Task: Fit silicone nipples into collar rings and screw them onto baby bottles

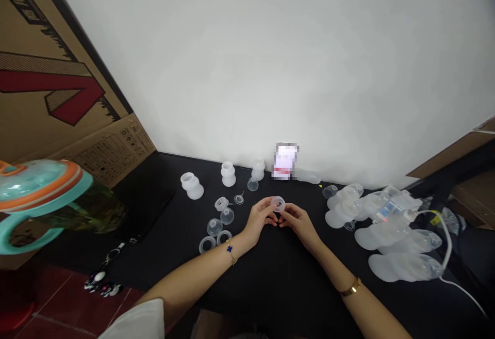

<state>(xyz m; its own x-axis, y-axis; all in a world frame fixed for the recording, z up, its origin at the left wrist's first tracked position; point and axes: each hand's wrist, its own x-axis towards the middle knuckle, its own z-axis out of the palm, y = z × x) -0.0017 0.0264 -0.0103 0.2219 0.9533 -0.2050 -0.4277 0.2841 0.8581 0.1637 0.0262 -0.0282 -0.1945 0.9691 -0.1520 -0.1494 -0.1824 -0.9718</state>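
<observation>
My left hand and my right hand meet over the middle of the black table. Between their fingertips is a small round translucent bottle ring, gripped from both sides. The lower fingers of both hands curl beneath it. Left of my hands lie a clear dome cap, another dome cap, and two flat rings, one of them a ring at the front. Behind these are a white screw collar and a small disc with a thin stem.
White wavy bottle bodies stand along the back. A lit phone leans on the wall. Several capped frosted bottles lie at right beside a white cable. A large teal-handled jug and a cardboard box are at left.
</observation>
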